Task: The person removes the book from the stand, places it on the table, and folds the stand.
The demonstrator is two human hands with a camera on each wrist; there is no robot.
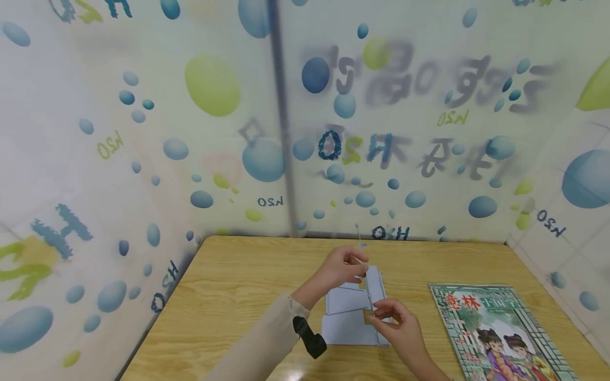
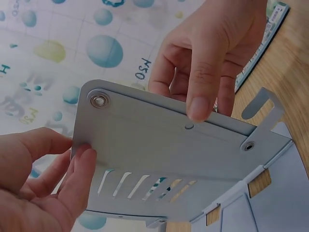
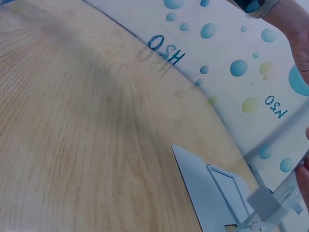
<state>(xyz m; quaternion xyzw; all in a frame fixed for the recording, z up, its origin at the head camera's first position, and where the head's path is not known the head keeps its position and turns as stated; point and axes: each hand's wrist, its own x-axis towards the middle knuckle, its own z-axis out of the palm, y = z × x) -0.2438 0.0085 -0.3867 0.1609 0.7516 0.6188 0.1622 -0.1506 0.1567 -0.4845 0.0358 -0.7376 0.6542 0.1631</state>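
Observation:
A pale grey metal bookstand stands on the table, its slotted back panel [image 2: 145,140] raised from the hinged base plate [image 1: 350,329]. At the panel's outer side edge, my left hand [image 1: 340,267] pinches the metal between thumb and fingers, as the left wrist view shows close up. My right hand [image 2: 207,53] holds the neighbouring long edge, thumb on the near face and fingers behind. A bent metal hook [image 2: 270,113] is riveted near the hinge end, and a round rivet [image 2: 100,100] sits at the rounded corner. In the right wrist view the raised panel is mostly out of sight.
A magazine [image 1: 500,333] with a cartoon cover lies to the right on the wooden table [image 1: 229,296]. Behind and at both sides hangs a patterned curtain [image 1: 214,159] with bubbles and letters. A black strap [image 1: 310,337] is round the left wrist.

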